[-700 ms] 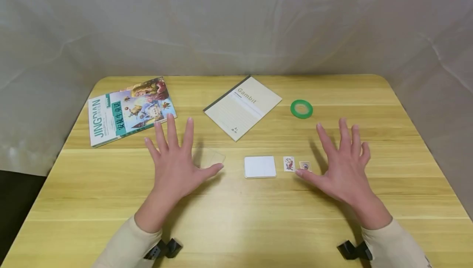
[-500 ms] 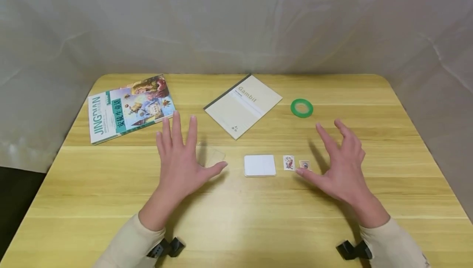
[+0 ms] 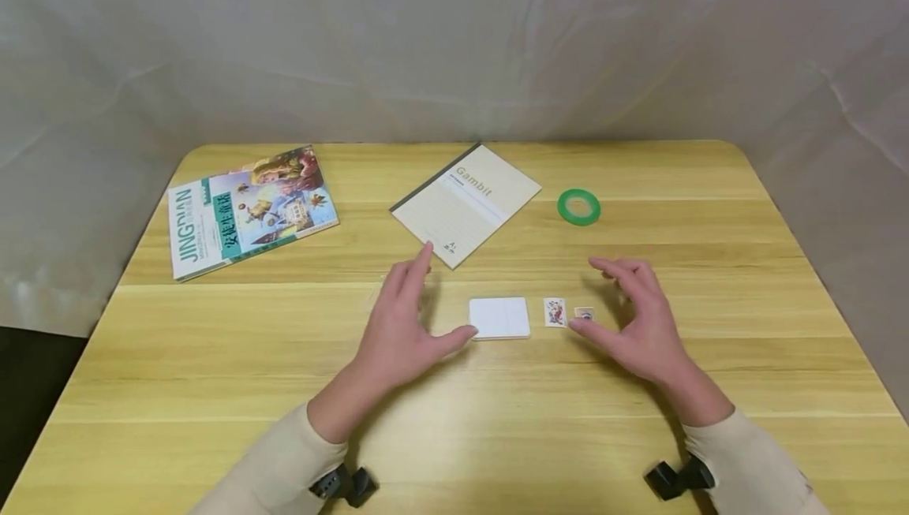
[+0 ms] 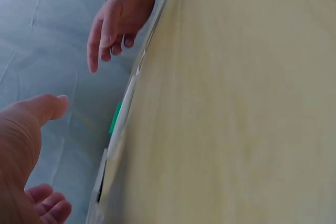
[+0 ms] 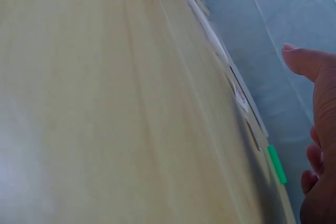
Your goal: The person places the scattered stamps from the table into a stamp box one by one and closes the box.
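In the head view my left hand hovers over the table, thumb out toward a flat white rectangular stack. Its fingers reach forward, and the thumb tip overlaps the stack's left edge; contact cannot be told. My right hand hovers at the right with bent fingers, holding nothing. By its thumb lie a small colourful picture card and a smaller picture square, partly covered by the thumb. A faint transparent sheet lies mostly hidden behind the left hand. Both wrist views show the hands apart above the table.
A "Gambit" notebook lies slanted at the back middle. To its right is a green tape roll. Illustrated magazines or books overlap at the back left. Pale fabric hangs behind the wooden table.
My left hand has moved right, toward the white stack, and its spread fingers have drawn together. The right hand's fingers have bent and come lower, its thumb nearly in place.
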Demonstrator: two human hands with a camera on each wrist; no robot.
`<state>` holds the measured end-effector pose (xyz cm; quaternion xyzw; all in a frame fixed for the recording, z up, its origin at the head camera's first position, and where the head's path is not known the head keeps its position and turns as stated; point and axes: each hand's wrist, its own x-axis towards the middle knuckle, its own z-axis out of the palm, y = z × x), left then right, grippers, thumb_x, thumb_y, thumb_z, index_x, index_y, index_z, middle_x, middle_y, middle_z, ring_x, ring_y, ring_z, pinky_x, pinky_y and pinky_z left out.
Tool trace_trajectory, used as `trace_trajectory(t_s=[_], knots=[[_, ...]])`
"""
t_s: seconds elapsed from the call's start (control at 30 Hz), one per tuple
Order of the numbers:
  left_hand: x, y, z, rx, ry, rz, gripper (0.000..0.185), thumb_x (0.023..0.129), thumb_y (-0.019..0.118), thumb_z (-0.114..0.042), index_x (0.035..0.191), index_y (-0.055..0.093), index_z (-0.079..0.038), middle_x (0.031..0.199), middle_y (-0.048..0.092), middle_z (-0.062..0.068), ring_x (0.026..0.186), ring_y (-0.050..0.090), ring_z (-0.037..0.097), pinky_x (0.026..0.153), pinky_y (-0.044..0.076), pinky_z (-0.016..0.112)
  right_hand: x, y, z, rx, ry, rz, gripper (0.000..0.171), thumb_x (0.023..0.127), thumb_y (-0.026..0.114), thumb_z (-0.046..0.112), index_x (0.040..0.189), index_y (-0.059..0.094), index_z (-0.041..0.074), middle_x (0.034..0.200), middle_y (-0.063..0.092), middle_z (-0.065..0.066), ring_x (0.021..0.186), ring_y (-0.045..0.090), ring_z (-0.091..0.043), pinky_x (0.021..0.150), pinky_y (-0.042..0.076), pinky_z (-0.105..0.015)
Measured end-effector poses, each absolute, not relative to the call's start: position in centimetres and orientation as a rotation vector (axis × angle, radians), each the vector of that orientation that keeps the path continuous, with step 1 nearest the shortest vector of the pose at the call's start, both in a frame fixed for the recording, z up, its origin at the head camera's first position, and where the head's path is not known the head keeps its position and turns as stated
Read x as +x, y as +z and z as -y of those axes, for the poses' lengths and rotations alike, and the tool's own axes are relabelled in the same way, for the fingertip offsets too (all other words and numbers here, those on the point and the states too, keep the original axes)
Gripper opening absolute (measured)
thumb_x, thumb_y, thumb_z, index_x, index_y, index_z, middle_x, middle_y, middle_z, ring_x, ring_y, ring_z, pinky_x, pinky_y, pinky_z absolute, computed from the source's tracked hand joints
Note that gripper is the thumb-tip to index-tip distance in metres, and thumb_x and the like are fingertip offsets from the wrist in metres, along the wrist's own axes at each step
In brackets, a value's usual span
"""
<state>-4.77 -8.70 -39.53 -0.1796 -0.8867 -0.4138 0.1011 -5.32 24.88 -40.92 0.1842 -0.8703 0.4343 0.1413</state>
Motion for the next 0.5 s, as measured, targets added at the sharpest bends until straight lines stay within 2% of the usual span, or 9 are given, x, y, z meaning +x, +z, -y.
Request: trace_trajectory(t_s=[0.13, 0.27, 0.4, 0.5], knots=[[-4.6, -40.0, 7.8, -0.529, -1.389, 2.593, 0.110, 0.068, 0.094, -0.034, 0.155, 0.033, -0.007, 0.112, 0.054, 0.014, 0.091, 0.053, 0.027, 0.079, 0.048, 0.037, -5.4, -41.3, -24.6, 0.537, 1.294, 2.530, 0.073, 0.063, 0.094, 0.003, 0.130, 0.064, 0.004, 0.094, 0.051, -0.015, 0.085, 0.044, -0.021, 0.071, 0.035, -0.030], [-4.4, -40.3, 7.0, -0.521, -1.513, 2.575, 0.102, 0.067, 0.095, -0.028, 0.150, 0.041, -0.002, 0.096, 0.053, 0.012, 0.082, 0.050, 0.024, 0.071, 0.046, 0.033, -5.6, -41.6, -24.2, 0.537, 1.289, 2.550, 0.066, 0.065, 0.094, 0.006, 0.125, 0.067, 0.006, 0.081, 0.046, -0.010, 0.071, 0.040, -0.016, 0.059, 0.032, -0.026], [-4.3, -40.8, 6.5, -0.483, -1.620, 2.603, 0.097, 0.066, 0.095, -0.024, 0.147, 0.046, -0.002, 0.084, 0.052, 0.010, 0.073, 0.049, 0.018, 0.067, 0.045, 0.029, -5.6, -41.7, -23.9, 0.542, 1.341, 2.593, 0.061, 0.068, 0.093, 0.006, 0.122, 0.067, 0.006, 0.072, 0.042, -0.007, 0.062, 0.037, -0.014, 0.056, 0.033, -0.025], [-4.2, -41.2, 6.4, -0.485, -1.660, 2.638, 0.093, 0.067, 0.095, -0.024, 0.145, 0.049, -0.003, 0.075, 0.048, 0.008, 0.065, 0.043, 0.012, 0.069, 0.045, 0.029, -5.6, -41.9, -23.9, 0.533, 1.396, 2.648, 0.058, 0.070, 0.092, 0.008, 0.122, 0.067, 0.006, 0.068, 0.039, -0.005, 0.059, 0.035, -0.013, 0.057, 0.034, -0.024]])
